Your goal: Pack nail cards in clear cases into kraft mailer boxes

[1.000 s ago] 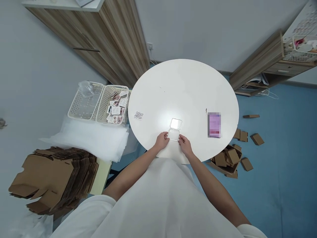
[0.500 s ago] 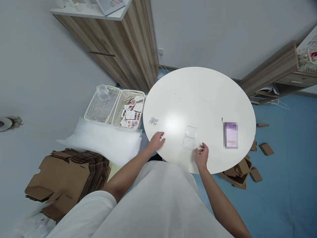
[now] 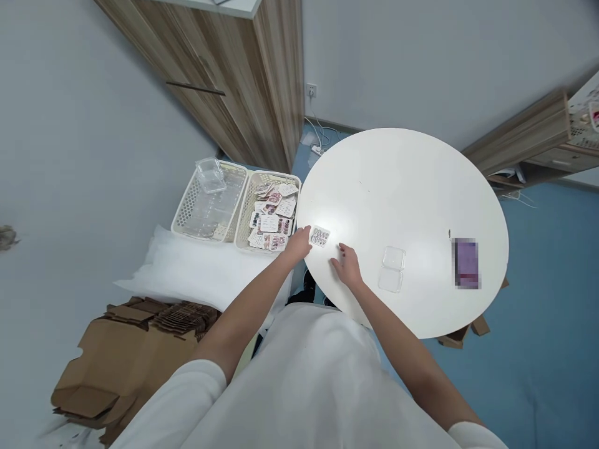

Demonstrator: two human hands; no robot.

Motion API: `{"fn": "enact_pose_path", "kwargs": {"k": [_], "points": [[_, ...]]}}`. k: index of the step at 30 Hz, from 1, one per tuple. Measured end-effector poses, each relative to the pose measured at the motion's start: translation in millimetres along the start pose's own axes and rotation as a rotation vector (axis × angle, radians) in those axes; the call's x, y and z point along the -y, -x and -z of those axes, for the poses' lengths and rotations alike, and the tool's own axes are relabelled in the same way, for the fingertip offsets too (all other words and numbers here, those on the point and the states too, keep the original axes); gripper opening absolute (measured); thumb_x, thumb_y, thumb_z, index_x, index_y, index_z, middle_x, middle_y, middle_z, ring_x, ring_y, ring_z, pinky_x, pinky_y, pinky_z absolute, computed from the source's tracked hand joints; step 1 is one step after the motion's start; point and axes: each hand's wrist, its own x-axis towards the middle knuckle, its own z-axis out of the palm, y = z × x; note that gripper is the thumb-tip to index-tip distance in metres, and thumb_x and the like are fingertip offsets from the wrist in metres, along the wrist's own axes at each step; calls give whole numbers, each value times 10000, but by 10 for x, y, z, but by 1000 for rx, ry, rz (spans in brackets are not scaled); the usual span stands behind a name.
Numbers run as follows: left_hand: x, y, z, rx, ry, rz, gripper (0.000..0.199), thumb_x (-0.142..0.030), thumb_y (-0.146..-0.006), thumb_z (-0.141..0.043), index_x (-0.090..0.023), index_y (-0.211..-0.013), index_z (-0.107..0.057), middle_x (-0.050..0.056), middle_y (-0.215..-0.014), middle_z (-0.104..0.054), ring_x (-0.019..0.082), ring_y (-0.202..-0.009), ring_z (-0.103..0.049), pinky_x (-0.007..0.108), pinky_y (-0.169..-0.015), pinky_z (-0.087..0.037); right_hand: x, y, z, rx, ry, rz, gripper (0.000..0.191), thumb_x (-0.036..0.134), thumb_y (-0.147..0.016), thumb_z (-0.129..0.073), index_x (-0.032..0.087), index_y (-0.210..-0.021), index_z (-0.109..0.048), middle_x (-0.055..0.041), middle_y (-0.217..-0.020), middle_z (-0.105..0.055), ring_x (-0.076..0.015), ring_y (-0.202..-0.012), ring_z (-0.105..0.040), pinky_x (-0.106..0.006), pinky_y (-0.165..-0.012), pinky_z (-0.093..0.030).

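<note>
A small card of press-on nails (image 3: 320,236) is at the left edge of the white round table (image 3: 402,181). My left hand (image 3: 299,243) has its fingertips closed on the card's left edge. Just right of the card, my right hand (image 3: 347,265) hovers with thumb and fingers apart, holding nothing. Farther right, a clear plastic case (image 3: 392,269) lies unfolded flat on the tabletop, with both halves facing up.
Left of the table stand two white baskets, one with clear plastic cases (image 3: 210,209), the other with nail cards (image 3: 270,223). White sheets (image 3: 187,268) and stacked cardboard boxes (image 3: 126,355) lie nearer. A blurred purple item (image 3: 467,263) rests on the table's right side.
My right hand has left the clear case and moved left towards the nail card. My left hand has reached the card's edge. The view has shifted left.
</note>
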Motion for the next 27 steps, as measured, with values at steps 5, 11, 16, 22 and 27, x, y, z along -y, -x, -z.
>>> {"fn": "enact_pose_path", "kwargs": {"k": [5, 11, 16, 22, 27], "points": [[-14, -185, 36, 115, -116, -10, 640, -129, -717, -560, -185, -1283, -266, 120, -1107, -483, 231, -992, -511, 273, -766, -370, 128, -306, -126, 32, 80, -100, 610, 340, -690, -568, 218, -1245, -344, -89, -1182, -393, -250, -1100, -391, -402, -916, -362], [25, -285, -14, 133, -173, -56, 616, -117, -729, -544, -194, -1280, -280, 109, -1083, -481, 217, -931, -529, 271, -726, -385, 218, -463, -227, 28, 156, -182, 629, 296, -687, -579, 239, -1259, -323, -76, -1158, -389, -219, -1039, -444, -339, -841, -417], [49, -272, -40, 105, -155, -101, 576, -94, -728, -528, -199, -1254, -321, 91, -1076, -475, 209, -936, -523, 272, -738, -398, 227, -487, -268, 12, 272, -171, 580, 266, -693, -570, 257, -1233, -358, -66, -1105, -416, -215, -996, -456, -320, -748, -434], [99, -230, -110, 38, -126, -131, 560, -88, -738, -509, -197, -1252, -315, 85, -1060, -498, 210, -926, -526, 275, -717, -413, 242, -447, -302, -36, 263, -137, 536, 238, -700, -555, 239, -1206, -378, -68, -1081, -465, -217, -978, -471, -343, -768, -413], [127, -173, -146, 4, -98, -164, 581, -96, -749, -492, -205, -1281, -286, 91, -1090, -501, 210, -916, -530, 283, -702, -420, 216, -355, -316, -24, 147, -82, 568, 186, -712, -512, 225, -1245, -321, -46, -1003, -525, -194, -881, -513, -379, -797, -404]]}}
